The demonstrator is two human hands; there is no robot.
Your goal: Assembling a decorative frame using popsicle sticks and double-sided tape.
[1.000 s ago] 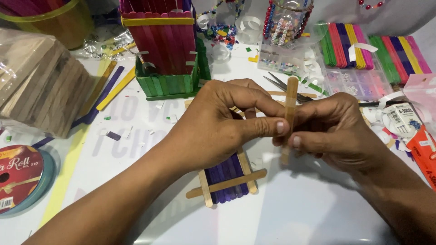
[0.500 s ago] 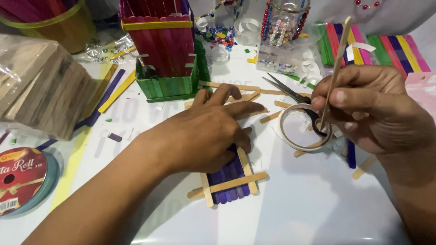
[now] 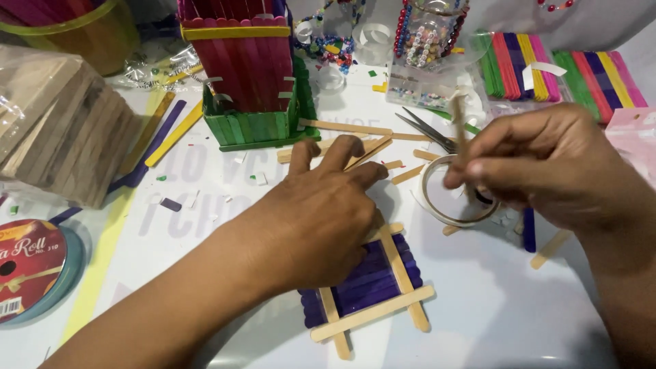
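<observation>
left hand (image 3: 321, 225) on purple stick panel (image 3: 372, 283), right hand (image 3: 547, 167) pinching plain stick (image 3: 459, 119)

purple panel (image 3: 372, 283), tan frame sticks | red-green stick box (image 3: 249, 75) | red ribbon spool (image 3: 27, 266)

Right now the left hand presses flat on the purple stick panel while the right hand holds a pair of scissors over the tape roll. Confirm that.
Not scissors: in the head view the right hand holds a plain wooden craft stick over the tape roll. The scissors lie on the table. The left hand does press on the purple stick panel.
</observation>
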